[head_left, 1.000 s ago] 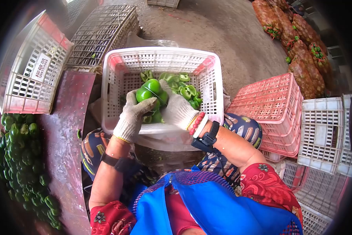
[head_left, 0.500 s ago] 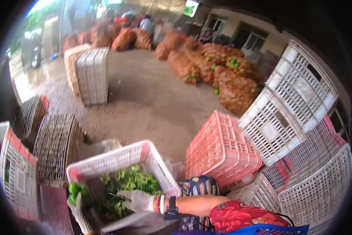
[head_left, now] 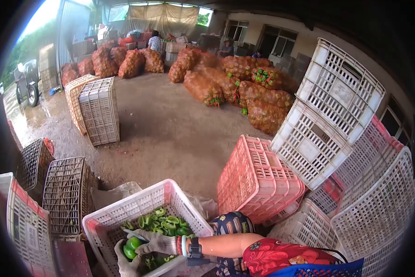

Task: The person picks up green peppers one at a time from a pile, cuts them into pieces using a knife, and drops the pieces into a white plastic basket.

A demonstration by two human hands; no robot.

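Note:
In a white-and-pink plastic crate [head_left: 194,210] in front of me lie many pieces of cut green pepper [head_left: 168,224]. Low over its near left part, my left hand [head_left: 125,264], in a pale work glove, is wrapped round a whole green bell pepper [head_left: 130,248]. My right hand [head_left: 159,243], gloved too, is closed on a knife [head_left: 139,234] and meets the pepper from the right. Only a short grey stretch of blade shows; the handle is hidden inside the glove.
Stacked white crates [head_left: 330,106] and pink crates [head_left: 258,177] rise on my right. More crates [head_left: 65,194] stand at the left, and a pair [head_left: 99,111] farther out on the floor. Filled orange mesh sacks [head_left: 263,99] lie beyond, with people [head_left: 155,42] near them.
My left hand has brought the green bell pepper from the crate's left side rightward to the knife in my right hand. The view has tilted up a little.

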